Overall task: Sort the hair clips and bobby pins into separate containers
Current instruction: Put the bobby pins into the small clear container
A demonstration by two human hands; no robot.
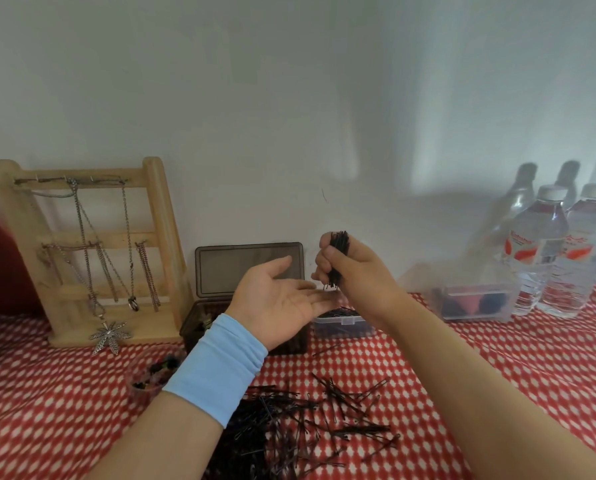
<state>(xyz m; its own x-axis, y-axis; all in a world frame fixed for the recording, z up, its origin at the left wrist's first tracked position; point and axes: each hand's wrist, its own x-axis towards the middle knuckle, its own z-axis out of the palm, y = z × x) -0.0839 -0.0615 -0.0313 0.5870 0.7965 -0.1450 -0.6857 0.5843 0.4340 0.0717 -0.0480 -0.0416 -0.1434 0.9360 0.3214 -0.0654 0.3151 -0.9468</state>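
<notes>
The right hand is gripping an upright bundle of bobby pins in curled fingers, hovering over the small clear container near the table's back edge. The left hand is lying flat, palm up, fingertips just beneath the bundle. Loose pins are sprawling by the near edge, with bare cloth to their right.

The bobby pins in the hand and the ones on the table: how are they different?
The bunch of bobby pins stands upright; the loose bobby pins lie flat. The bunch is packed tight in the right hand, held up in the air; the loose ones are scattered on the tablecloth, pointing every way. Both are thin and dark.
</notes>
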